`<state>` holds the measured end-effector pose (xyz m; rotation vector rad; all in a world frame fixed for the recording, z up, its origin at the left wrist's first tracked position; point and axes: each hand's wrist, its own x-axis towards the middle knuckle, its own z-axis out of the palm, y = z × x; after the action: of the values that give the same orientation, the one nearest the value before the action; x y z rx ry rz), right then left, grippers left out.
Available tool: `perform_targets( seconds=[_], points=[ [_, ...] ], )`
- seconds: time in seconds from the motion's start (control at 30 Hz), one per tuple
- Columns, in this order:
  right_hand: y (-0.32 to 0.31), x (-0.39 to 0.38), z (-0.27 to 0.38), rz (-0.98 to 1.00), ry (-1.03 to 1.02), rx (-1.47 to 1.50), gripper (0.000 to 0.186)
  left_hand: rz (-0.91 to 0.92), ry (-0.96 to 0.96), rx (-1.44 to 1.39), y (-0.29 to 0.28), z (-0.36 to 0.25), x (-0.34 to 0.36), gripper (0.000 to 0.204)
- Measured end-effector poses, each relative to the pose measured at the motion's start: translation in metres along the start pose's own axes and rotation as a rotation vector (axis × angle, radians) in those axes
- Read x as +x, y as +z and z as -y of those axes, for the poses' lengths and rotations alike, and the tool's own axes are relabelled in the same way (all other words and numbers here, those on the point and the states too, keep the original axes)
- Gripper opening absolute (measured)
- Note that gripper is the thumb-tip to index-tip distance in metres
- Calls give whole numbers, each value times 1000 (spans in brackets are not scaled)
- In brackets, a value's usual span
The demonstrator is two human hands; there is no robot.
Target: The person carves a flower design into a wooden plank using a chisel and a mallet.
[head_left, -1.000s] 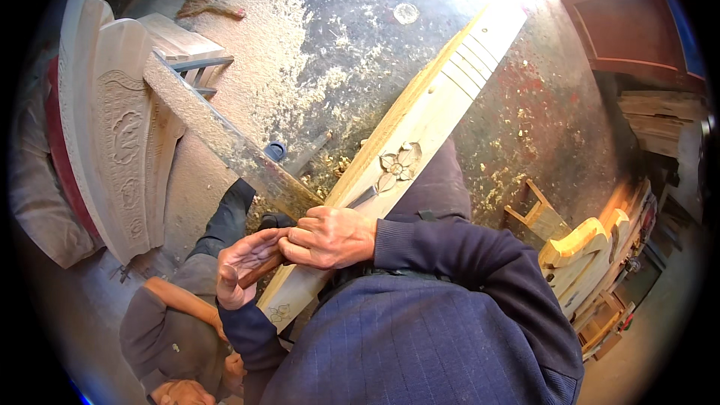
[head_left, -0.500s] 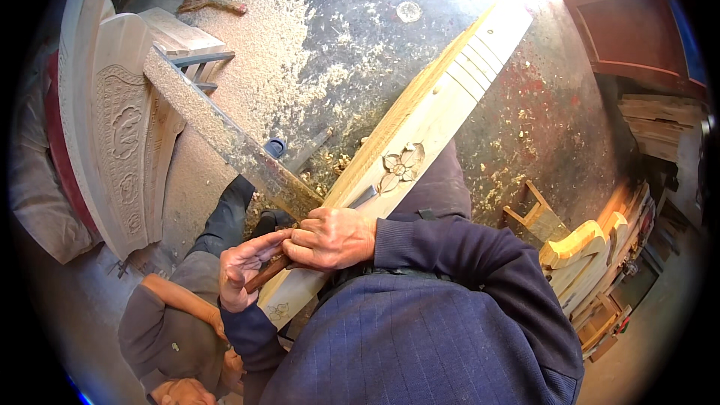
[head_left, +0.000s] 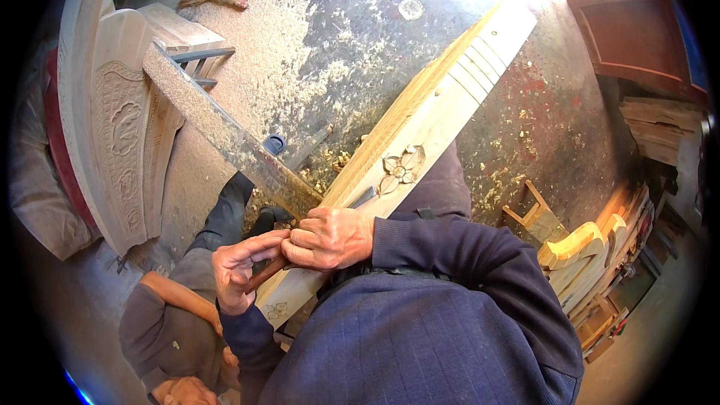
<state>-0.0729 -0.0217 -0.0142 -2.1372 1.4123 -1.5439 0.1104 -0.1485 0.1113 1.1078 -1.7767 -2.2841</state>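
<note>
A long pale wooden beam point(head_left: 465, 97) runs diagonally from beside my body to the upper right, with a carved flower point(head_left: 403, 169) and several cross grooves on its face. My right hand point(head_left: 330, 238) grips a wooden-handled chisel point(head_left: 365, 196), whose metal blade lies just below the flower, pointing toward it. My left hand point(head_left: 241, 266) is at the handle's lower end, fingers curled over it and reaching my right hand's knuckles. A fainter flower outline point(head_left: 276, 310) shows beside my left wrist. A flat board point(head_left: 217, 131) coated in shavings meets the beam from the left.
A co-worker point(head_left: 169, 322) is close at lower left. Carved pale panels point(head_left: 124, 142) stand at left. Shavings point(head_left: 262, 45) cover the floor point(head_left: 360, 37). A red-brown cabinet panel point(head_left: 630, 30), stacked planks point(head_left: 656, 127), a small wooden frame point(head_left: 544, 221) and curved pieces point(head_left: 570, 251) are at right.
The beam and surroundings sit slightly shifted in the picture. My left hand has moved a little, its fingers now lying more over the handle. My right hand keeps its grip.
</note>
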Motion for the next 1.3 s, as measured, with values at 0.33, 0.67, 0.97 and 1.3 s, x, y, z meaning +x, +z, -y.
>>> perform_targets(
  seconds=[0.33, 0.67, 0.97, 1.3],
  points=[
    [0, 2, -7, -4, 8, -62, 29, 9, -37, 62, -9, -9, 18, 108],
    [0, 17, -17, -161, 145, -96, 31, 143, -140, 217, -23, -60, 68, 115],
    [-5, 28, -27, -293, 334, -155, 35, 288, -175, 424, -23, -100, 138, 118],
    [-37, 34, -15, -379, 377, -170, 37, 82, 199, 17, -1, -105, 153, 102]
  ],
)
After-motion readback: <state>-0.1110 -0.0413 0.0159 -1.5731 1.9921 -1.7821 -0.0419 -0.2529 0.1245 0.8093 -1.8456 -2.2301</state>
